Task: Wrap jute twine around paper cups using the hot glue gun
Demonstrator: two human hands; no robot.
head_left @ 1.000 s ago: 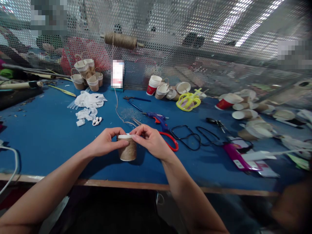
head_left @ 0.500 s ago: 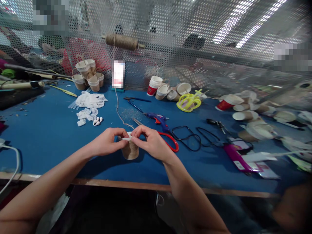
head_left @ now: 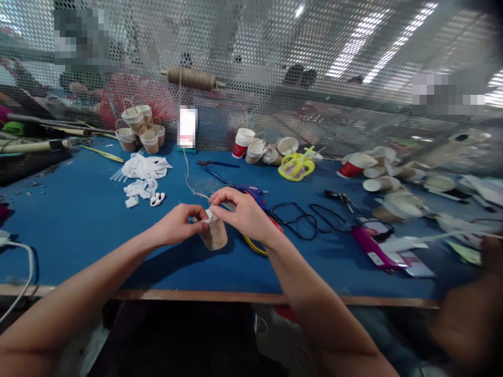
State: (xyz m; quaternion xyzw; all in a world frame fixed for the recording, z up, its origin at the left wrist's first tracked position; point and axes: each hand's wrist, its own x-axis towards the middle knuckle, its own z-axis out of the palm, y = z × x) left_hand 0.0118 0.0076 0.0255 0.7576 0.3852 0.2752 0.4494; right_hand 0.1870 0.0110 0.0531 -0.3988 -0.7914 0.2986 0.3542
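A small paper cup wrapped in brown twine (head_left: pixel 215 235) is tilted just above the blue table (head_left: pixel 78 220), held between both hands. My left hand (head_left: pixel 177 224) pinches its white rim from the left. My right hand (head_left: pixel 240 213) is closed on the rim from the right, fingers curled over the top. A strand of twine (head_left: pixel 187 175) runs from the cup up to a twine spool (head_left: pixel 192 78) mounted on the mesh wall.
Behind my right hand lie a blue glue gun (head_left: pixel 253 192), red-handled scissors and black cables (head_left: pixel 298 220). Finished twine cups (head_left: pixel 137 128) stand far left, white lace (head_left: pixel 143 170) beside them. Paper cups (head_left: pixel 255 146), a yellow crown (head_left: pixel 296 165) and more cups (head_left: pixel 385 173) lie right. A person works behind the mesh.
The cup has tipped from upright to leaning, rim towards my left hand. Both hands shifted slightly up and away, keeping their hold on the rim. The view moved a little.
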